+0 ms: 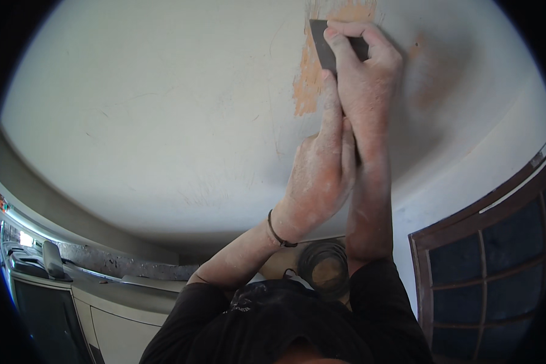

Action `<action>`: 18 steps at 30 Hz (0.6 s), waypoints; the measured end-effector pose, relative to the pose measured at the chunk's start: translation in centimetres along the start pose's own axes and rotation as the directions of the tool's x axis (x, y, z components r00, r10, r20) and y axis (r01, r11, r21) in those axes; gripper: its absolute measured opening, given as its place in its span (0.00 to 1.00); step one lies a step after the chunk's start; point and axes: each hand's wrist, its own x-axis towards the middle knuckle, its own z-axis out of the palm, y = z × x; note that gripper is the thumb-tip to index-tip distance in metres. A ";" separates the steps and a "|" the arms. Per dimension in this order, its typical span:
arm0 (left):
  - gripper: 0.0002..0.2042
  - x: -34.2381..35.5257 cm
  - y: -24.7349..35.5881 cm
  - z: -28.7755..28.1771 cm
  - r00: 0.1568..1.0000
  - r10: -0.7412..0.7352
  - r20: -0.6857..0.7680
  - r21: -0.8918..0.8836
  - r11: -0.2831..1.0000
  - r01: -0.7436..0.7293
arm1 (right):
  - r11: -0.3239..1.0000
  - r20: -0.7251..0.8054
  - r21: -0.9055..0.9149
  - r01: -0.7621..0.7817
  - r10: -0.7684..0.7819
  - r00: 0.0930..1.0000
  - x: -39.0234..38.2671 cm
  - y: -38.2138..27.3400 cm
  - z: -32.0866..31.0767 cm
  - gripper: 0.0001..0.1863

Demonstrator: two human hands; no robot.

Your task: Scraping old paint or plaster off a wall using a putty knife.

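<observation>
My right hand [367, 79] grips a dark, flat blade-like plate [321, 45] between thumb and bent fingers, against the pale overhead surface [182, 91]. The plate lies over a patchy orange-tan area [306, 97] with ragged edges. My left hand [315, 173], dusty and wearing a dark wrist cord, is just below, its index finger stretched up to the plate's lower corner. Its other fingers are partly bent alongside my right wrist and partly hidden; I cannot make out anything held in them. A brownish smudge [418, 79] shows to the right of my hands.
A brown-framed window or door with dark panes [458, 291] is at lower right. At lower left are a long ledge [115, 259], a lit tube [27, 218] and pale cabinetry [121, 321] with dark items on top. A dark coil [321, 258] lies below, beyond my arms.
</observation>
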 end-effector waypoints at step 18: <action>0.29 0.5 0.3 -0.7 0.998 -0.055 0.033 -0.054 0.997 0.057 | 0.993 0.014 0.115 0.011 -0.012 1.000 0.2 0.0 0.3 0.03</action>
